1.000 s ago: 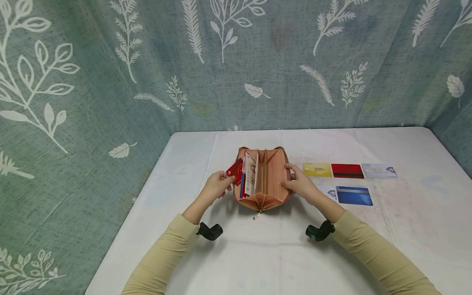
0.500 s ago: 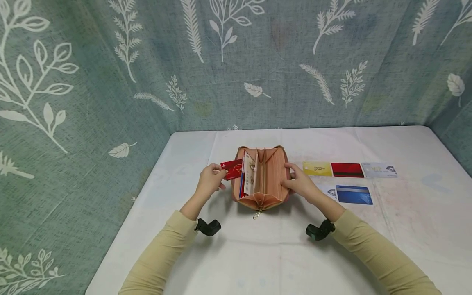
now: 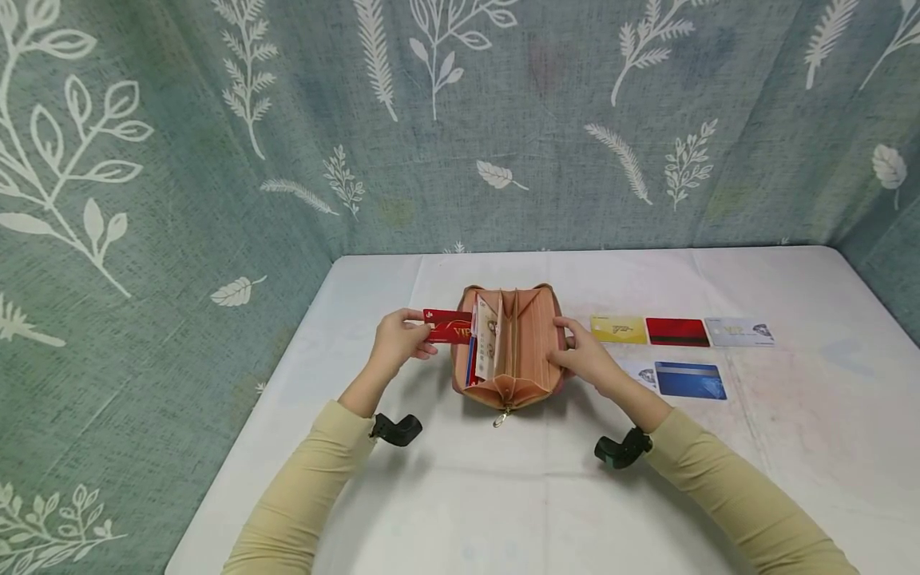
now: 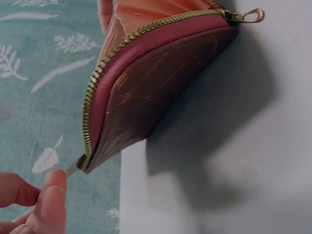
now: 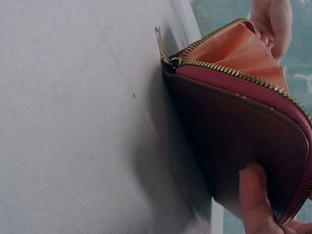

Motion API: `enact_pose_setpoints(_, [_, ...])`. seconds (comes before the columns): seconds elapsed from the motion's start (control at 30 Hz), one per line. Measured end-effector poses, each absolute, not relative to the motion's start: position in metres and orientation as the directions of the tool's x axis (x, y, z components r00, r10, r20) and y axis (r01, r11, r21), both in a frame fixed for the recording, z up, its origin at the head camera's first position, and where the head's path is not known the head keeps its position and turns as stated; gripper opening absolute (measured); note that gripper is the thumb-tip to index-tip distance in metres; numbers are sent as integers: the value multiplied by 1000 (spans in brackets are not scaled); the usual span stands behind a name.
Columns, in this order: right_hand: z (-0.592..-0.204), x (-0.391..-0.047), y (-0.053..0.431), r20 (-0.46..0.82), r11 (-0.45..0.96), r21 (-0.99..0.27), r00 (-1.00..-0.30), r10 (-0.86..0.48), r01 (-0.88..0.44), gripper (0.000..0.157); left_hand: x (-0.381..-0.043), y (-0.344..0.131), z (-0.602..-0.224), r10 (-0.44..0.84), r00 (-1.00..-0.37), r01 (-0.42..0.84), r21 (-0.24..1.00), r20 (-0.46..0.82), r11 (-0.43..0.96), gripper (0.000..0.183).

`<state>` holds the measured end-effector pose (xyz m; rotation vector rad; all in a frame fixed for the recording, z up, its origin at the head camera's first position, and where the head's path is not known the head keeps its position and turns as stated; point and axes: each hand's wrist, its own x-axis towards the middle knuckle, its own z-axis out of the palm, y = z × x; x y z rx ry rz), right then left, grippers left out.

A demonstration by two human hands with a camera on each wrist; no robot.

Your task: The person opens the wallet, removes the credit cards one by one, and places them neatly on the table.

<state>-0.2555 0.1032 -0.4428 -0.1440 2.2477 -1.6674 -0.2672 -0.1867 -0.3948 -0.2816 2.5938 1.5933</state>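
An unzipped zip-around wallet (image 3: 532, 335), peach inside, stands on the white table with its compartments facing up. My left hand (image 3: 398, 342) pinches the left end of a red VIP card (image 3: 451, 329), whose right end overlaps the wallet's left edge. In the left wrist view only the card's thin edge (image 4: 73, 167) shows between fingertips and zipper. My right hand (image 3: 585, 355) grips the wallet's right side, a finger (image 5: 254, 195) on its dark outer cover in the right wrist view. Banknotes (image 3: 487, 339) and further cards (image 3: 471, 363) fill the wallet's left section. A zipper pull (image 3: 501, 418) hangs at its near end.
Right of the wallet lie a yellow card (image 3: 618, 330), a red card with a dark stripe (image 3: 677, 332) and a silver card (image 3: 740, 331) in a row. Nearer are a blue card (image 3: 691, 381) and another card (image 3: 642, 374) partly behind the right arm. A leaf-patterned curtain (image 3: 546, 160) stands behind the table.
My left hand has moved left with the red VIP card, drawing it outward from the wallet's left section so that more of it shows. The right hand and the wallet have stayed in place.
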Motion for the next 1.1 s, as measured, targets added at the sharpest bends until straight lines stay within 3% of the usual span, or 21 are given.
enact_pose_setpoints(0.67, [-445, -258, 103, -212, 288, -950, -928, -305, 122, 70, -264, -222, -385, -152, -952, -305, 872, -266, 383, 40])
enact_pose_setpoints(1.1, [-443, -257, 105, -216, 262, -956, -924, -316, 134, 71, -273, -251, -391, -175, -940, -341, 838, -293, 427, 44])
